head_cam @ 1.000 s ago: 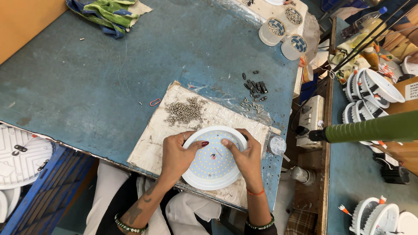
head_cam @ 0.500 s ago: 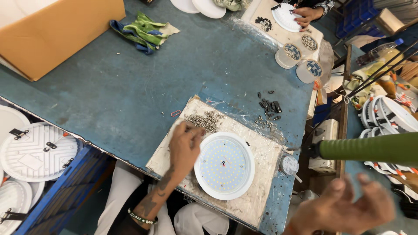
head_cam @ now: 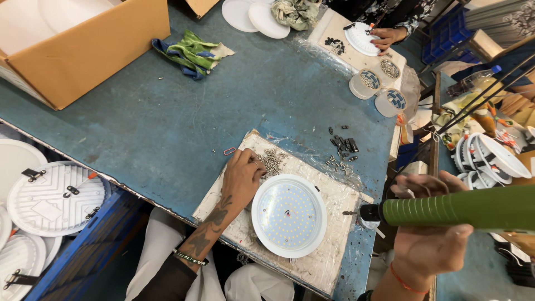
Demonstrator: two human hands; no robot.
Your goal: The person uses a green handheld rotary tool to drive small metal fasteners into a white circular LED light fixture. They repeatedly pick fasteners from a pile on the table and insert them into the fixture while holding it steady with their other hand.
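A big blue table [head_cam: 167,111] fills most of the view. At its far left corner sits a large brown cardboard box [head_cam: 83,50], and near the box lies a bunch of green and blue gloves [head_cam: 192,51]. At the near edge of the table lies a pale flat board [head_cam: 329,245] with a worn top. On the board rests a round white light [head_cam: 288,215], flat side up, with many tiny dots all over it. A little heap of small screws [head_cam: 272,160] lies on the board, just beside the light at its far left. The left hand [head_cam: 243,177] lies on the board with its fingers bent down onto the heap, pinched together as if picking up a screw, though I cannot see a screw in them. The right hand [head_cam: 432,234] is off to the right of the table, closed tight around a green power screwdriver [head_cam: 462,208], and the dark tip of the tool points at the board but is not touching the light. It looks like the step now is getting a screw to fix the light. I think the next move calls for a screw set on a hole in the light, and the tool tip brought down straight on it. Far across the table, another person's hand [head_cam: 387,36] rests by a second white light [head_cam: 362,38].
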